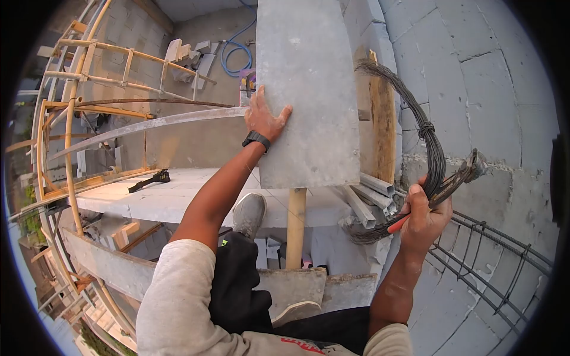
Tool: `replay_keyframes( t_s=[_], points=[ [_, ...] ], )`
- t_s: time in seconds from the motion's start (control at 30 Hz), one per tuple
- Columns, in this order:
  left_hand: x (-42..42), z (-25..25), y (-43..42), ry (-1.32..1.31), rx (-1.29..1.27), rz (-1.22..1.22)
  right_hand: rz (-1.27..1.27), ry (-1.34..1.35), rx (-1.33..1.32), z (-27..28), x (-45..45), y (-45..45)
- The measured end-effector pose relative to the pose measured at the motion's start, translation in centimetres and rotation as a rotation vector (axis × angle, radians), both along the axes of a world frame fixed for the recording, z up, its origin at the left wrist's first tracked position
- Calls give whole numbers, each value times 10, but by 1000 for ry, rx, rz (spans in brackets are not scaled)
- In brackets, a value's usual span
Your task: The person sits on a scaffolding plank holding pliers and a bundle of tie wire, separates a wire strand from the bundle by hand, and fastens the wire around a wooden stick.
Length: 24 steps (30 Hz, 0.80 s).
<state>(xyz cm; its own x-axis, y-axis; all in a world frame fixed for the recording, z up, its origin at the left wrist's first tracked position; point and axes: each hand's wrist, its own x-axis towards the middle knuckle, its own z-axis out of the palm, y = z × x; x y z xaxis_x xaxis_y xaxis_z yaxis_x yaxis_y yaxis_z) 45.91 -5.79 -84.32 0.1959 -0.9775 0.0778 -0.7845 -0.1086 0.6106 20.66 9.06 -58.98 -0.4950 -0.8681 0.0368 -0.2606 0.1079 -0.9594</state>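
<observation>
My left hand lies with spread fingers on the left edge of a long grey board. A dark watch is on that wrist. My right hand is closed around a bent bundle of thin dark tie wire, knotted partway along. One end of the bundle reaches up over a wooden plank, and the other end fans out at lower left. A red handle shows in the same fist. Beyond the fist, a dark, crusted tool head sticks out; its kind is unclear.
A light block wall rises at right, with a rebar cage along it. Metal channels lie beside the board. Yellow scaffolding stands at left. A dark tool rests on a white ledge. A blue hose coils below.
</observation>
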Motion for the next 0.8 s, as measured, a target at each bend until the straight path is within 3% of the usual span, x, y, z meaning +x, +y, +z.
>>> replay_keyframes(
  t_s=[0.07,0.13,0.27,0.33,0.47,0.57,0.6,0.67,0.7,0.77,0.8],
  points=[
    [10,-2,5,59,-27,-2,4,-25,-33,-2,3,8],
    [25,-10,23,291,-148,-67,3,-54,-20,8,9,16],
    [96,-1,142,176,51,-304,78,-72,-130,5,1,24],
    [141,10,217,18,193,-258,39,-131,-82,12,5,26],
    [217,47,361,-435,485,268,70,-169,-95,16,18,23],
    [248,52,440,-555,578,819,115,-177,-103,4,21,19],
    [252,53,458,-559,574,894,125,-166,-110,3,27,18],
    [256,46,476,-218,724,1364,152,-157,-123,5,36,15],
    [266,32,487,-208,718,1387,136,-146,-106,6,39,14],
    [280,4,513,317,882,1318,118,-119,-86,8,43,12],
    [274,-1,514,324,889,1307,135,-129,-96,9,44,12]
  ],
)
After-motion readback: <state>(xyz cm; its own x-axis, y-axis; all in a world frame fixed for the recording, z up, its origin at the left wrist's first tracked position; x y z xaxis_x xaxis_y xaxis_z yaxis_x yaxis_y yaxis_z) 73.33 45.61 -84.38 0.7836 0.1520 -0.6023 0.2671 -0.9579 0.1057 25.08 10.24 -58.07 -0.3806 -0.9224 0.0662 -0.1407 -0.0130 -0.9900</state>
